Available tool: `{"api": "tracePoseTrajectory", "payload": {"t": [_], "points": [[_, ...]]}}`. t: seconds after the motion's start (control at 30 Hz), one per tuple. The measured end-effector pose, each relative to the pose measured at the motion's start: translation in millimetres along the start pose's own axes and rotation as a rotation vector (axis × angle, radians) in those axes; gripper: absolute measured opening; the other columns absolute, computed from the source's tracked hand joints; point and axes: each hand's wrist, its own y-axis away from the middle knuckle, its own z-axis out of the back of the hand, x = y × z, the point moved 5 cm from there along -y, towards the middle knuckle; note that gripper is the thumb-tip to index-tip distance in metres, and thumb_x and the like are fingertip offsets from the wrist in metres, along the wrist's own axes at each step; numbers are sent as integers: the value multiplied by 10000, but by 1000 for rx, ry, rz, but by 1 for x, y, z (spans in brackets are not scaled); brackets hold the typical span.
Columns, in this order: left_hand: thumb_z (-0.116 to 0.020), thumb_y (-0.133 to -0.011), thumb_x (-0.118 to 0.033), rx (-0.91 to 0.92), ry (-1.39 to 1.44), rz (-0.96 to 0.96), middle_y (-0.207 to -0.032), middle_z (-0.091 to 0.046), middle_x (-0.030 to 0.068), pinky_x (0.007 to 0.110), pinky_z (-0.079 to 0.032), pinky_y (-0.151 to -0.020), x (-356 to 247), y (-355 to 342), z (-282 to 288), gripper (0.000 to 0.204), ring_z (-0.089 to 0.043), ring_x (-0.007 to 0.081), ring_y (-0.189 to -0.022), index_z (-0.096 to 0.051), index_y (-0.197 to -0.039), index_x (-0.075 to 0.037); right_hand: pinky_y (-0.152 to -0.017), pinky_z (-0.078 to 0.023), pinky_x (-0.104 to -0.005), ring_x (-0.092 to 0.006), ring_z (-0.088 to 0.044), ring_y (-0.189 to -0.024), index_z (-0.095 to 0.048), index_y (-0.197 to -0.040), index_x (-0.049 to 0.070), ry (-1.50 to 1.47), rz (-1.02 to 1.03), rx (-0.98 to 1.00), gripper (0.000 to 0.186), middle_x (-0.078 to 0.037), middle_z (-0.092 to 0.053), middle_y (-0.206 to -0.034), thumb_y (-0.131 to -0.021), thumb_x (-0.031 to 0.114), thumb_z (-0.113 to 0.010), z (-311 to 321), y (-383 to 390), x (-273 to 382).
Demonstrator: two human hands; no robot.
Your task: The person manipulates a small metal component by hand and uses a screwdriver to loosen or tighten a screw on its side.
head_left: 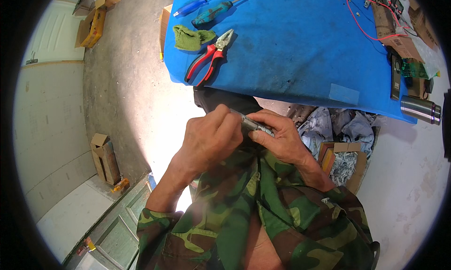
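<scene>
Between my two hands, in front of the table's near edge, is a small grey metal part (253, 125), long and narrow; much of it is covered by fingers, so its kind is unclear. My right hand (280, 135) grips its right end between thumb and fingers. Curled at its left end, my left hand (213, 135) is closed, and what its fingertips pinch is hidden. Beyond them on the blue-covered table (300, 44) lie red-and-black pliers (213, 58), jaws spread, beside a green cloth (189, 38). Farther back are a teal-handled screwdriver (213, 14) and a blue-handled screwdriver (191, 7).
A steel thermos (419, 110) lies at the table's right corner. Red wires (355, 20) and cardboard fill the far right. Under the table stands an open box (358, 171) of metal pieces near plastic bags (315, 124). Cardboard boxes (104, 159) stand on the floor at left.
</scene>
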Motion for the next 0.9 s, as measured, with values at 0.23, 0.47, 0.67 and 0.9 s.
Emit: {"api": "tracePoseTrajectory", "payload": {"t": [0.23,0.47,0.67,0.9], "points": [[-745,-786,-12,-15,-15,11,-777,-513,69,379,-482,-482,0,0,-3,184,-610,248,-596,-621,-910,-68,-927,-496,-288,-134,-622,-1043,-685,-1310,-42,4,15,-20,382,-70,-677,-1149,-939,47,-693,0,1,3],[-737,-796,-24,24,-40,1,-804,-530,70,384,-491,-491,-1,1,-1,183,-623,249,-611,-620,-931,-66,-925,-496,-291,-139,-631,-1037,-686,-1301,-44,60,25,-23,376,-71,-687,-1135,-936,49,-692,2,1,6],[-725,-810,-35,97,7,5,-862,-564,66,386,-520,-539,4,0,1,248,-663,255,-684,-664,-1048,-72,-932,-495,-296,-133,-629,-1040,-687,-1297,-45,25,-11,-64,378,-65,-699,-1136,-932,51,-705,4,1,4],[-727,-811,-50,103,51,3,-903,-605,49,371,-539,-575,4,-3,8,282,-686,240,-745,-707,-1089,-88,-959,-497,-305,-138,-636,-1066,-686,-1300,-44,53,0,-52,379,-66,-704,-1160,-933,47,-708,5,-1,5]]}}
